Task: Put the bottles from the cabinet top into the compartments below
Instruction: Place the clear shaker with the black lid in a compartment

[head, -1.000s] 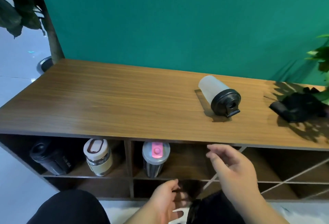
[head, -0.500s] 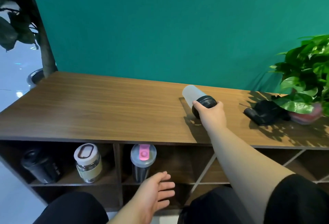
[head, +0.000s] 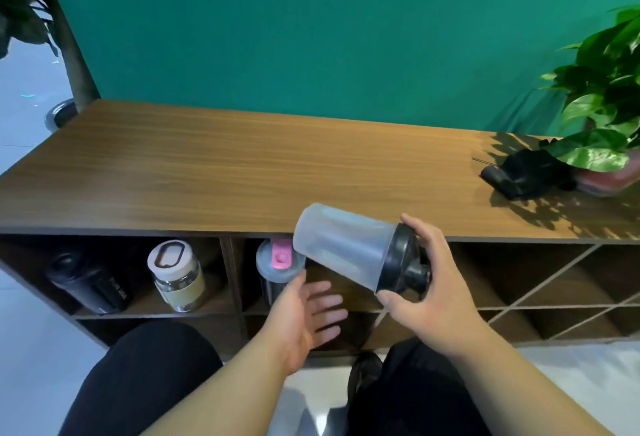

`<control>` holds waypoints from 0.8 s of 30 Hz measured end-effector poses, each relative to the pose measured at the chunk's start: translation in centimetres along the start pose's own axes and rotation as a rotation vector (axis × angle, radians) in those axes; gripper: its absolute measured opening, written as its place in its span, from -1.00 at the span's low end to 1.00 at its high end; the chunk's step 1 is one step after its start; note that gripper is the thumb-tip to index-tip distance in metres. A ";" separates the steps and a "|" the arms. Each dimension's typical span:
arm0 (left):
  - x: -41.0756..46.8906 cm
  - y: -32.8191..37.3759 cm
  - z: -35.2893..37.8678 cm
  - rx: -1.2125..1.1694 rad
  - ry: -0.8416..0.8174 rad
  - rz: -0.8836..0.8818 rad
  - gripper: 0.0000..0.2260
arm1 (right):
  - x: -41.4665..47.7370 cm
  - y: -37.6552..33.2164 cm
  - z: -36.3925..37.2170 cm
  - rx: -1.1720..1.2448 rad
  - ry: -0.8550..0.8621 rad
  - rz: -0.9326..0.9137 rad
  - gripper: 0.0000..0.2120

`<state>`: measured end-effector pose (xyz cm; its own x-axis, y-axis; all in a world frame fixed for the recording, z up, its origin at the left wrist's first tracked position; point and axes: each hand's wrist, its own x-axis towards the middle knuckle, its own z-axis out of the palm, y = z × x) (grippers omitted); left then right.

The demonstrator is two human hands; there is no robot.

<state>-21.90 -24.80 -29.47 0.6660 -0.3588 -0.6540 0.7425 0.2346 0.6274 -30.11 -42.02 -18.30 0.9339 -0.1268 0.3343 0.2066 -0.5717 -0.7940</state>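
Observation:
My right hand (head: pixel 434 283) grips the black lid of a frosted shaker bottle (head: pixel 341 245), held on its side in the air in front of the cabinet's front edge. Its base points up and left. My left hand (head: pixel 306 311) is open, palm up, just below the bottle. Behind it a grey bottle with a pink lid (head: pixel 278 262) stands in the middle compartment. A white-lidded glass bottle (head: pixel 176 276) and a black bottle (head: pixel 88 283) stand in the left compartment. The wooden cabinet top (head: pixel 207 179) carries no bottle.
A black cloth-like item (head: pixel 526 172) and a potted green plant (head: pixel 602 131) sit at the right end of the cabinet top. Diagonal-slat compartments (head: pixel 540 283) lie to the right. A plant trunk (head: pixel 74 65) stands at the far left. My knees are below.
My right hand has lifted the frosted shaker bottle off the cabinet top and brought it down and toward me. My left hand has risen beneath it.

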 end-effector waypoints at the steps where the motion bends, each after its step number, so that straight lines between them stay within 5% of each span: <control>1: 0.1 -0.1 0.1 -0.010 -0.001 0.005 -0.43 | -0.8 0.0 -0.6 -0.021 -0.064 -0.045 -0.15; 8: 0.4 -1.6 0.4 -0.078 -0.029 -0.084 -0.44 | -1.0 1.6 -1.8 -0.394 -0.471 -0.036 -0.10; 17: 3.6 -4.1 1.5 -0.279 0.048 -0.145 -0.48 | -2.0 5.5 5.2 0.153 -0.038 0.527 0.10; 24: 7.6 -6.3 3.0 -0.309 0.116 -0.208 -0.38 | 1.3 8.4 6.1 -0.073 -0.149 0.496 0.10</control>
<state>-21.73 -31.71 -37.18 0.4894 -0.3266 -0.8086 0.8374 0.4347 0.3312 -25.32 -42.02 -27.61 0.9468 -0.2830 -0.1531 -0.2871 -0.5281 -0.7992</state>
